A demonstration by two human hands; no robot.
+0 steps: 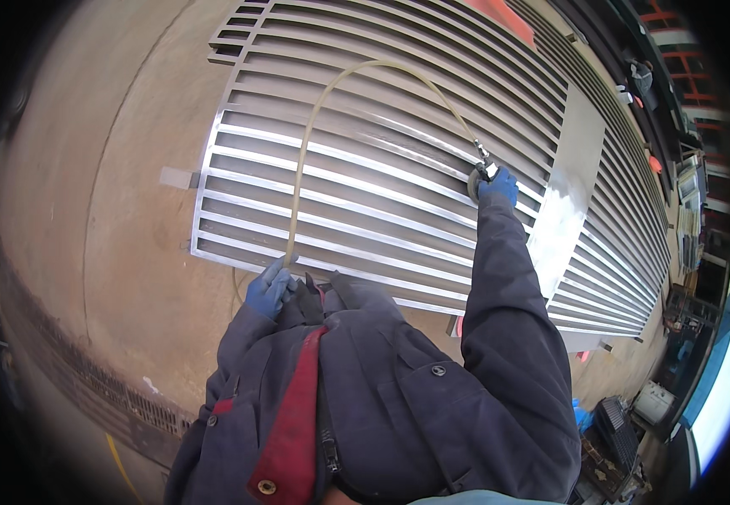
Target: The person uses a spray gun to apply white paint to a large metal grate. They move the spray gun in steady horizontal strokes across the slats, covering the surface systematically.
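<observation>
My right hand, in a blue glove, is stretched forward and closed around a small air sander. Its round disc rests on or just over the bars of a large metal slatted panel. From the tool's fitting a pale yellowish air hose arcs up over the slats and comes back toward me. Close to my jacket, my left hand, also blue-gloved, grips that hose near the panel's front left corner. Nearer bars look bright and shiny, while farther ones are duller. The sander's underside is hidden.
A flat bright plate joins the panel's two slatted sections. A metal tab juts from its left edge. Brown concrete floor lies left, with a drain grate. Dark equipment stands at lower right; stacked sheets stand far right.
</observation>
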